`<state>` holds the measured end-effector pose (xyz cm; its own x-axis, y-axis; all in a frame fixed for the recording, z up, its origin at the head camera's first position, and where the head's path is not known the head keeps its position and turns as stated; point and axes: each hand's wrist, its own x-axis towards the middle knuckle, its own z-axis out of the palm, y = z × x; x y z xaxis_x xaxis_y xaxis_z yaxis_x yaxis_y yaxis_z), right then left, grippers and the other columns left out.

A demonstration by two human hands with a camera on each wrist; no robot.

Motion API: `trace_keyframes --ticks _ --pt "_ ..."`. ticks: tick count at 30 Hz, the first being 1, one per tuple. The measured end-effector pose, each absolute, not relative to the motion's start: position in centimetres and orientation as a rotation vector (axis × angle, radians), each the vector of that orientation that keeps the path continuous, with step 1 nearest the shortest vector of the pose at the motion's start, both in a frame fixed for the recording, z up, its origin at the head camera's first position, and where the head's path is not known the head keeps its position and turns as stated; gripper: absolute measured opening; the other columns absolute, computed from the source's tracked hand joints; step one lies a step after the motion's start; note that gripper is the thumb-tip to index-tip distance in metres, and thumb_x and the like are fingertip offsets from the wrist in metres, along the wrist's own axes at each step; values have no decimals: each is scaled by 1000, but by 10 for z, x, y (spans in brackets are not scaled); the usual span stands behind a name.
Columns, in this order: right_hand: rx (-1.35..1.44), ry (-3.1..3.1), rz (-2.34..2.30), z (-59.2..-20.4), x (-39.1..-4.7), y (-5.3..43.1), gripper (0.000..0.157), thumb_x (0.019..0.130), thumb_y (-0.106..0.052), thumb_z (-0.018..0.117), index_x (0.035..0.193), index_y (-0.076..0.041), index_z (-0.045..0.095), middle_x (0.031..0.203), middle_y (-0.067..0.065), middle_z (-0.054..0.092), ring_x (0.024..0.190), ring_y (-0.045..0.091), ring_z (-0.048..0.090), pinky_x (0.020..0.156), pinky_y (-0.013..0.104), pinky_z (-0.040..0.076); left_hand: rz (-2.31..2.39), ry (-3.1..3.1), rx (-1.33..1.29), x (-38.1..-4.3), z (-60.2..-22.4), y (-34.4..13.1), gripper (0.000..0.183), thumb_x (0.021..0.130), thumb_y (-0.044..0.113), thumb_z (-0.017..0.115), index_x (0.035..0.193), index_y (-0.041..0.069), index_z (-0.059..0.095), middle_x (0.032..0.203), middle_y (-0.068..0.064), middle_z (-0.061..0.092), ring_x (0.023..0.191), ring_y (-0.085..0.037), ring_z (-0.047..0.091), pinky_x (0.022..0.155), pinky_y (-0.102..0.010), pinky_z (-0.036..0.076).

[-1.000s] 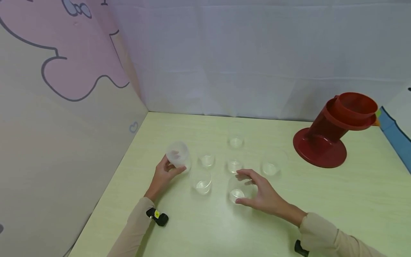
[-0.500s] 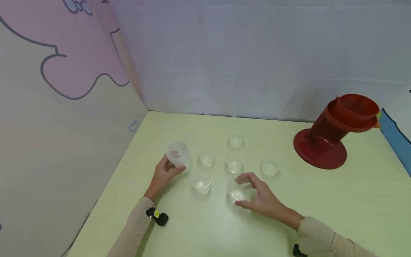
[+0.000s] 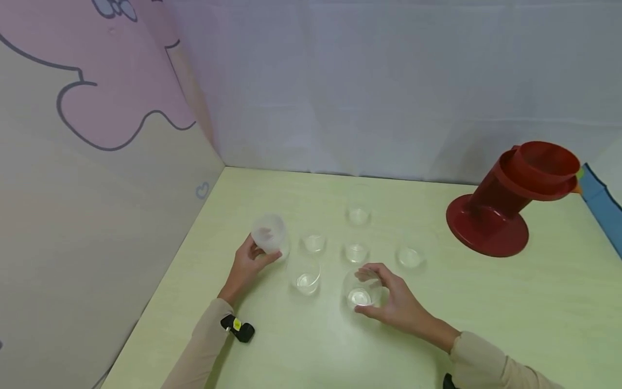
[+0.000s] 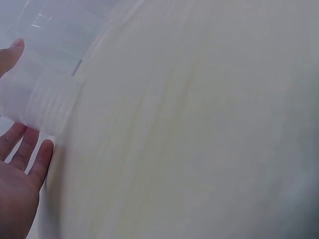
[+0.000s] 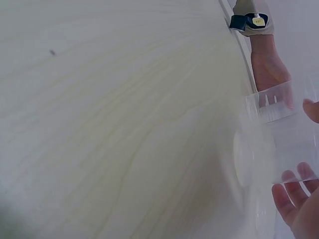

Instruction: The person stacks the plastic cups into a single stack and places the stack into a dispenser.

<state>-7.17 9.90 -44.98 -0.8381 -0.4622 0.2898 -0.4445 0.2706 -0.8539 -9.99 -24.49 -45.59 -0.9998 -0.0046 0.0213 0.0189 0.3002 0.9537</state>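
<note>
A cloudy cup [image 3: 269, 229] is over toward the surface's left edge, gripped by the left hand [image 3: 247, 263], thumb on one side and fingers on the other. Nearer the front edge, the right hand [image 3: 400, 300] has its thumb and fingers curved round a clear cup [image 3: 347, 292]. Five more see-through cups [image 3: 306, 280] stand between and beyond the hands — the farthest nearest the back edge. Out by the far right corner a red container [image 3: 500, 189] rises from its round red base [image 3: 486, 227] — glossy, wide-mouthed. Behind the back edge hangs a pale, creased sheet [image 3: 389, 81].
</note>
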Motion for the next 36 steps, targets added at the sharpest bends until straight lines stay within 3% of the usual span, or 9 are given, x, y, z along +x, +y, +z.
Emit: trace_keyframes --ticks 9,16,25,36 --pt "-884 2514 -1651 -419 -69 94 63 62 -1 87 116 2 53 107 6 65 100 28 61 82 44 49 -1861 -2505 -13 -100 -456 -246 64 81 19 77 135 14 45 128 -6 52 110 -24 56 90 -36 48" --pt "-893 2540 -1637 -439 -79 99 67 65 -15 89 121 -7 53 112 2 64 104 18 60 83 38 49 -1868 -2491 -56 -102 -458 -247 66 81 18 77 137 13 43 130 -7 51 114 -24 54 94 -41 45" --pt "-902 2521 -1667 -432 -84 98 68 65 -18 88 123 -19 52 114 -9 62 106 12 58 84 37 48 -1861 -2505 -47 -102 -461 -248 67 81 21 77 138 15 42 130 -6 51 114 -24 54 94 -38 46" --pt "-922 2524 -1674 -422 -88 97 68 66 -21 88 123 -18 52 113 -7 63 106 12 58 85 41 48 -1856 -2509 -34 -101 -459 -246 65 81 20 77 137 14 43 130 -6 51 114 -23 54 95 -41 45"
